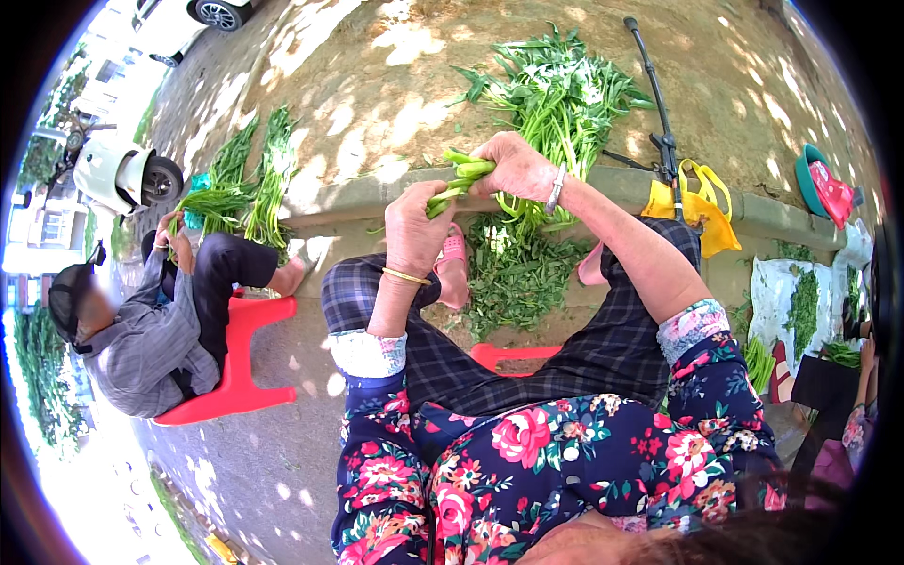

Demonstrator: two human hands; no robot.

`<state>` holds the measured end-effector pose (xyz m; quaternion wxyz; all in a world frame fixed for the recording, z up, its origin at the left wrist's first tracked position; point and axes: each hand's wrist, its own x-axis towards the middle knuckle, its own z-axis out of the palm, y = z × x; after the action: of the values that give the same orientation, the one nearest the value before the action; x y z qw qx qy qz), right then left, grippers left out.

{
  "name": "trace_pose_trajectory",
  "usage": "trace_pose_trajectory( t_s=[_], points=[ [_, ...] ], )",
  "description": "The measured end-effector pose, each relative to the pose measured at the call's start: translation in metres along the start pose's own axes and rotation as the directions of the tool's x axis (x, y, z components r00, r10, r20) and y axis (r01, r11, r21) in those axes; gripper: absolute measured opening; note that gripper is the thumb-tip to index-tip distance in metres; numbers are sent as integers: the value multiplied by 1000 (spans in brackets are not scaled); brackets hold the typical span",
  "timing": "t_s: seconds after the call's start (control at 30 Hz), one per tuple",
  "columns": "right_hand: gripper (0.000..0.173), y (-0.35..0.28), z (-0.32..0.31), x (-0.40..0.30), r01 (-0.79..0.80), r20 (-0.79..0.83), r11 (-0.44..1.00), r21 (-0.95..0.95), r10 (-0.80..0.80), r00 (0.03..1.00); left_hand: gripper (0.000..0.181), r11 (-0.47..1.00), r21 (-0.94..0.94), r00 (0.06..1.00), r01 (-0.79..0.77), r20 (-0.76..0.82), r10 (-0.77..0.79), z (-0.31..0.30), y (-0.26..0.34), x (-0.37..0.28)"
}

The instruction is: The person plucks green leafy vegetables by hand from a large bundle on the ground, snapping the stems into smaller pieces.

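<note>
Both of my hands grip a short bunch of green leafy-vegetable stems [462, 176] in front of my knees. My left hand [418, 222], with a yellow bangle at its wrist, closes around the lower left end. My right hand [519, 168], wearing a silver-coloured bracelet, holds the upper right part. Beyond my right hand, a large pile of long-stemmed greens [565, 99] lies across the kerb and the bare soil. Loose green leaves [519, 279] are heaped on the ground between my feet, which are in pink sandals.
A person [152, 339] on a red plastic stool [244, 353] handles greens at the left. Past the stone kerb [607, 187] lie a yellow bag [696, 212] and a black walking stick [653, 85]. At right are a teal basin [812, 180], a white sheet with leaves [770, 296] and another person.
</note>
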<state>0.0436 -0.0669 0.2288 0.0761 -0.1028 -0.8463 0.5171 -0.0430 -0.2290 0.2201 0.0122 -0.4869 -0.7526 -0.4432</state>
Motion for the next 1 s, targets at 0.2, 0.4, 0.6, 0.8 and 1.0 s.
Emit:
trace_pose_trajectory(
  t_s=[0.2, 0.4, 0.6, 0.8, 1.0],
  points=[
    [23, 1, -1, 1, 19, 31, 996, -87, -16, 999, 22, 964, 217, 987, -155, 69, 144, -3, 3, 0],
    [15, -1, 2, 1, -20, 99, 1000, 21, 18, 995, 19, 969, 194, 988, -151, 10, 152, 1, -1, 0],
    [13, -5, 10, 0, -16, 19, 986, 168, 13, 1000, 7, 992, -5, 981, 124, -151, -123, 2, 3, 5],
    [16, -18, 0, -9, -7, -5, 991, 133, 8, 1000, 10, 529, -756, 852, 385, 71, -518, -43, -37, 16],
    [16, -10, 2, -8, -30, 227, 927, 375, -61, 972, 14, 822, -310, 878, 477, 215, -428, -13, -30, 8]
  ],
)
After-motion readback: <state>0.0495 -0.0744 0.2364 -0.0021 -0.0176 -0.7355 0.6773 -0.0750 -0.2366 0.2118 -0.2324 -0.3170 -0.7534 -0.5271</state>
